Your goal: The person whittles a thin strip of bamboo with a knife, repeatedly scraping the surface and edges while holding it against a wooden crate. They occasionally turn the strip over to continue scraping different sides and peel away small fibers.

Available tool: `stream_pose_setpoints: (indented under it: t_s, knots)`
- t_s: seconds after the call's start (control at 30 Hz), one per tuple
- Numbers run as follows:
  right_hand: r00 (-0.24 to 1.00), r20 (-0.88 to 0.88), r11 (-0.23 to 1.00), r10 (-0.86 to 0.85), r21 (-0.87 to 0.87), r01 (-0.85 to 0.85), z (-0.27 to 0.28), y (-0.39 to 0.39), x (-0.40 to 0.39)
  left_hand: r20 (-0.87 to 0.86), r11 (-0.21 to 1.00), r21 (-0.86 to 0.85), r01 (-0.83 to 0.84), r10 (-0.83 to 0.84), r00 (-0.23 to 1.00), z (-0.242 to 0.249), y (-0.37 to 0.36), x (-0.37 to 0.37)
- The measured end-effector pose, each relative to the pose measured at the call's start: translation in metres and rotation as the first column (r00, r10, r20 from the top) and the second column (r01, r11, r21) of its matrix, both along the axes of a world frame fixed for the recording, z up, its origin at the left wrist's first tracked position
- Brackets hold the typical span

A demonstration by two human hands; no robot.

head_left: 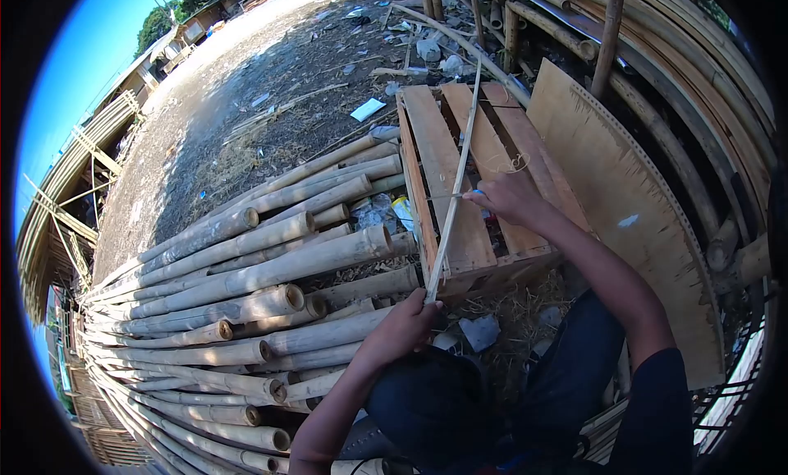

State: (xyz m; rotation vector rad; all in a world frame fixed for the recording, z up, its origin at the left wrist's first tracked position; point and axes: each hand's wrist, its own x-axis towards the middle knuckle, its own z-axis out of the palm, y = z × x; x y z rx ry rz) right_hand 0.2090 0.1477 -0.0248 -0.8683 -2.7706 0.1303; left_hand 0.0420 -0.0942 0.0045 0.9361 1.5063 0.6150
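Observation:
A long, thin bamboo strip [460, 163] slants up and away over a wooden crate [428, 138]. Its near end is gripped by my left hand [402, 327], fingers closed, just off the crate's near-left corner. My right hand [510, 197] is closed around the handle of a knife [446, 197], above the crate slats. The thin blade points left and crosses the strip; whether it cuts in cannot be made out. Curled shavings [502, 163] lie on the slats beyond my right hand.
Stacked bamboo poles [328, 257] fill the left side, cut ends toward me. A plywood sheet [632, 220] leans at the right, before more poles [657, 122]. Litter and a white piece [368, 109] lie on the dirt ahead. A stone block [479, 332] sits near my legs.

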Motion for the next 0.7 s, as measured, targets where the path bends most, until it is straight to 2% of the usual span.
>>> stream_pose_setpoints:
  t_s: [0.03,0.1,0.2,0.3,0.37,0.4,0.43,0.47,0.5,0.53,0.57,0.6,0.63,0.67,0.7]
  knots:
    - [0.999,-0.047,0.997,0.005,0.082,-0.001,0.000,0.002,-0.003,0.006,1.000,0.006,-0.004,0.004,1.000,-0.002,-0.001,0.000]
    - [0.993,-0.120,0.997,-0.010,0.072,0.019,-0.006,-0.014,0.004,0.247,0.994,-0.090,-0.060,0.080,0.966,-0.002,-0.003,-0.004]
    - [0.997,-0.031,0.994,0.075,0.082,-0.072,-0.011,-0.012,0.010,0.209,0.997,-0.066,-0.042,0.055,0.976,0.006,-0.007,-0.003]
    - [1.000,0.025,0.990,0.002,0.139,-0.005,-0.005,0.017,0.006,0.152,0.991,-0.042,-0.124,0.129,0.980,0.005,0.004,-0.002]
    - [1.000,-0.020,0.994,-0.005,0.111,0.007,-0.008,-0.016,-0.002,0.168,0.993,-0.072,-0.088,0.099,0.981,0.001,-0.001,-0.003]
    - [0.996,-0.054,0.994,0.069,0.084,-0.064,-0.011,-0.023,0.001,0.193,0.996,-0.067,-0.059,0.071,0.979,0.000,-0.005,-0.004]
    - [0.996,-0.058,0.995,0.063,0.087,-0.058,-0.013,-0.007,0.005,0.224,0.998,-0.058,-0.037,0.049,0.973,-0.001,-0.006,-0.005]
    - [0.995,-0.084,0.989,0.056,0.139,-0.044,-0.017,0.015,0.009,0.155,0.997,-0.071,-0.034,0.044,0.987,-0.001,-0.004,-0.007]
    - [0.992,-0.116,0.981,0.048,0.192,-0.025,-0.021,0.026,0.011,0.157,0.996,-0.078,-0.034,0.046,0.986,-0.001,-0.006,-0.005]
    - [0.991,-0.134,0.983,-0.023,0.176,0.047,-0.019,0.017,-0.001,0.147,0.997,-0.070,-0.045,0.055,0.988,0.002,0.000,-0.004]
    - [0.991,-0.132,0.983,-0.022,0.177,0.046,-0.024,0.007,-0.004,0.139,0.995,-0.078,-0.056,0.066,0.988,0.004,0.001,-0.002]
    - [0.993,-0.116,0.983,0.027,0.185,-0.006,-0.030,-0.003,-0.006,0.247,0.998,-0.064,-0.016,0.031,0.969,0.001,-0.001,0.000]
    - [0.992,-0.104,0.979,0.076,0.197,-0.054,-0.032,-0.007,-0.008,0.237,0.998,-0.063,-0.008,0.022,0.971,0.002,0.000,-0.004]
    - [0.998,0.052,0.988,-0.048,0.147,0.040,-0.023,0.010,0.001,0.212,0.998,-0.063,-0.029,0.042,0.976,0.004,0.001,-0.005]
    - [0.997,0.059,0.990,-0.044,0.139,0.036,-0.021,0.016,0.002,0.194,0.996,-0.072,-0.059,0.072,0.978,0.007,-0.001,-0.002]
